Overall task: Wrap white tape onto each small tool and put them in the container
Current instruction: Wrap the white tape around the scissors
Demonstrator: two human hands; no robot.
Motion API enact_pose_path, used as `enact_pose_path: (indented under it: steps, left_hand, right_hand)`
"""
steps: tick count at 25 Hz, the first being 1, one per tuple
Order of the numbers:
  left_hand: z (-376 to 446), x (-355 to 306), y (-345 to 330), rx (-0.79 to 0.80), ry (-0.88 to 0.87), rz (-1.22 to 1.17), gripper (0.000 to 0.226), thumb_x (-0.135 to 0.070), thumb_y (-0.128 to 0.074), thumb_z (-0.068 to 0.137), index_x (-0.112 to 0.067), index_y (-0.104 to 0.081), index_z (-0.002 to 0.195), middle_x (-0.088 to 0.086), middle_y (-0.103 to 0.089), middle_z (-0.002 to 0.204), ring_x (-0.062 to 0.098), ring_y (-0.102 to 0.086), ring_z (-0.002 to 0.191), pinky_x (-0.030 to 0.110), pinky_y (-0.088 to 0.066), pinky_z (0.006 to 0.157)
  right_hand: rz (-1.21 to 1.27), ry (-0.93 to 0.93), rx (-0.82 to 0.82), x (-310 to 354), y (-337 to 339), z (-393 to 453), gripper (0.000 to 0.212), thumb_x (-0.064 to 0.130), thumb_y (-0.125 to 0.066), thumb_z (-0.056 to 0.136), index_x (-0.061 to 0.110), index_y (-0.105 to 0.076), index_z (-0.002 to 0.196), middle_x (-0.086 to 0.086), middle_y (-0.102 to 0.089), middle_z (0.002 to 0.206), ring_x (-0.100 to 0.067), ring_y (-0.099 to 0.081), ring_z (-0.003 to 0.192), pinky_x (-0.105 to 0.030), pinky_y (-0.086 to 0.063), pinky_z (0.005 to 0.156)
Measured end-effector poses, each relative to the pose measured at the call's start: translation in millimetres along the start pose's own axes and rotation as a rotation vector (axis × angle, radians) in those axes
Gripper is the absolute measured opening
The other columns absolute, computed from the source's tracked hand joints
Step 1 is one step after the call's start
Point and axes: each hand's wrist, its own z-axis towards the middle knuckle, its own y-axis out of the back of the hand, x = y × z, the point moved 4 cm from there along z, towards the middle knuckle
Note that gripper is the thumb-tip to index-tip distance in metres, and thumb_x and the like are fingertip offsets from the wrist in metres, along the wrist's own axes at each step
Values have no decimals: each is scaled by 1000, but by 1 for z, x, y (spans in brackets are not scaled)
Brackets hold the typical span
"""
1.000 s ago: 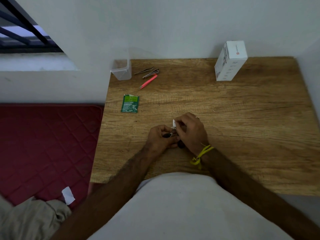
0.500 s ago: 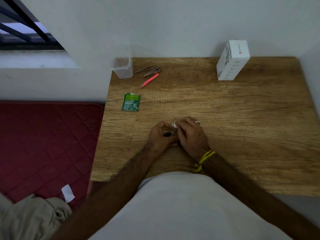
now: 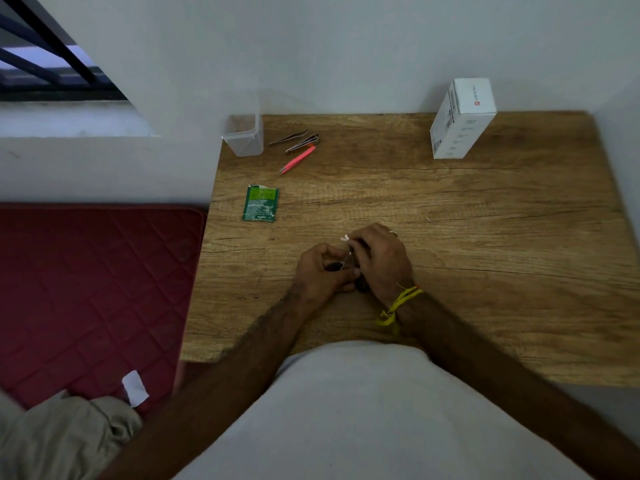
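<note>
Step in hand: winding tape (image 3: pixel 345 238) onto one tool (image 3: pixel 346 262), held over the middle of the tabletop (image 3: pixel 467 237).
Left hand (image 3: pixel 320 271): fingers are curled around the dark handle end of the tool, gripping it; a thin metal part points up toward 1 o'clock.
Right hand (image 3: pixel 381 259): fingers are curled and pinch the white tape end, just above the tool at 12 o'clock; a dark object sits under the palm, possibly the roll, but this cannot be told.
Tape: only a small white tab shows between the fingertips; how much is already wound is hidden.
Waiting tools: two metal tweezers (image 3: pixel 294 140) and a pink one (image 3: pixel 298 160) lie at 11 o'clock from the hands, no tape visible on them.
Container (image 3: pixel 242 138): clear plastic, at the far left corner, just beside the tweezers; nothing can be made out inside it.
Progress: seems early, several tools are not yet wrapped.
How to do it well: probably keep the tape tight, turn the tool with the left hand, overlap each turn, press the end flat.
Risk: loose tape may wrinkle or stick to the fingers.
Other things: green sachet (image 3: pixel 260 203) at 10 o'clock, white box (image 3: pixel 460 119) at 1 o'clock.
</note>
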Motion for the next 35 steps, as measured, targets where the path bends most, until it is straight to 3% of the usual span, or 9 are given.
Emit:
enact_pose_path:
  steps: [4,9,15,23,31,35]
  left_hand:
    - [1,1,0,1,4,5,36,8,-80,74,5,-59,102,20,-73,94,19,-73,70,25,-59,57]
    - [1,4,1,-3,8,3,35,8,-81,74,7,-59,102,20,-73,93,23,-72,73,30,-61,61]
    - [1,4,1,-1,13,25,39,5,-82,74,8,-59,106,23,-73,94,22,-73,73,29,-61,62]
    - [1,3,2,-5,10,19,35,5,-83,72,-4,-60,97,12,-73,86,16,-74,69,26,-60,59]
    - [-1,0,0,46,-26,-7,55,6,-82,73,-6,-58,120,22,-73,100,27,-74,83,33,-63,66]
    - [-2,0,3,73,-67,17,51,8,-82,72,-4,-62,118,21,-72,105,28,-74,88,34,-63,68]
  right_hand:
    - [-142,113,79,0,-1,0,17,0,-66,85,0,-70,101,-15,-64,97,-33,-60,92,-45,-49,83]
    - [-183,219,73,4,0,-6,18,9,-55,94,-2,-69,91,-18,-64,90,-35,-60,85,-47,-51,76]
    - [-172,271,63,7,0,-8,10,2,-61,92,-3,-70,91,-18,-66,92,-36,-62,85,-46,-53,76]
    - [-85,205,36,0,4,-14,7,1,-63,91,1,-70,91,-13,-65,92,-29,-60,87,-42,-49,79]
    - [-97,172,75,-16,2,-29,11,6,-62,93,2,-71,97,-13,-66,97,-29,-60,91,-45,-50,81]
    - [-102,188,89,-13,3,-28,12,8,-62,93,4,-71,99,-13,-66,98,-28,-60,91,-42,-50,80]
